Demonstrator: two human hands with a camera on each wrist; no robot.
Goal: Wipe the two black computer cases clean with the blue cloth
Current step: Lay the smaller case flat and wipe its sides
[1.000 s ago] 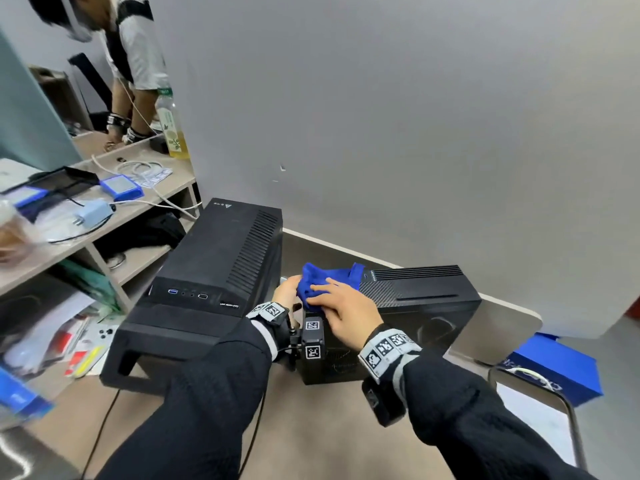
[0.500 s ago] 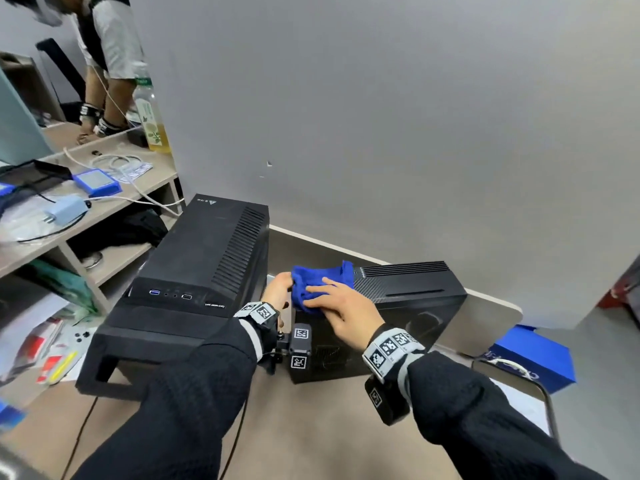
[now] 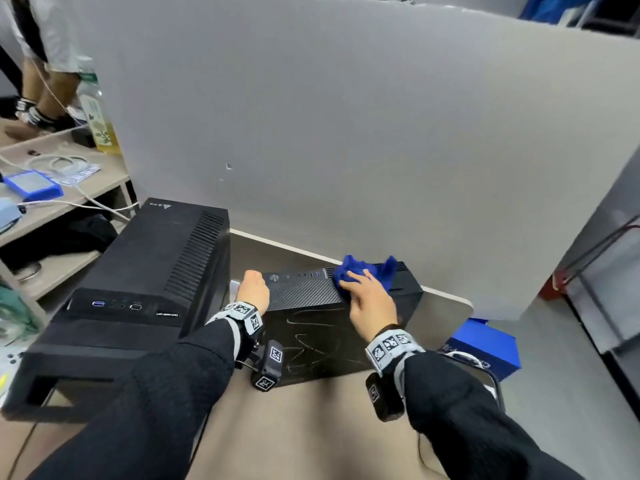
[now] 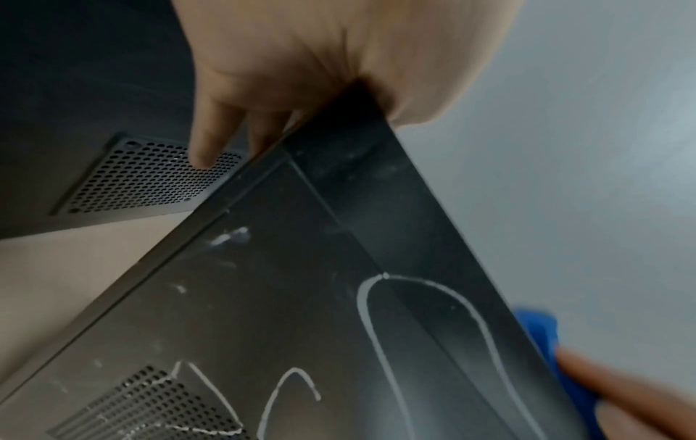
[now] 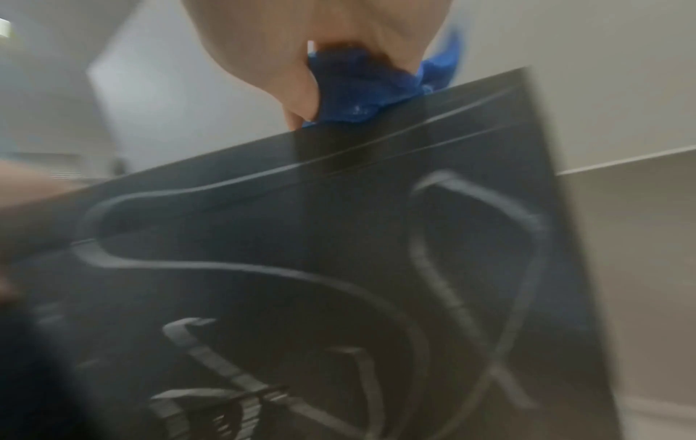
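Note:
A tall black tower case [image 3: 149, 278] stands at the left of the table. To its right is a smaller black case [image 3: 311, 327] with white scribbles on its near side [image 4: 301, 297] [image 5: 339, 268]. My left hand [image 3: 252, 292] grips its upper left corner, thumb on the near side and fingers [image 4: 211, 134] down the end facing the tower's vent [image 4: 150, 178]. The blue cloth [image 3: 367, 270] lies bunched on the small case's top, toward its right end. My right hand [image 3: 363, 296] holds it down there, with the cloth [image 5: 357, 89] tucked between thumb and palm. The right wrist view is blurred.
A grey partition [image 3: 346, 133] runs close behind both cases. At the left is a shelf desk [image 3: 69, 188] with a blue device, cables and a bottle [image 3: 98, 123]; another person stands there. A blue box [image 3: 485, 344] and a chair frame [image 3: 491, 382] sit at the right.
My right hand has slid the blue cloth rightward along the small case's top, away from my left hand. The left hand stays at the case's left end.

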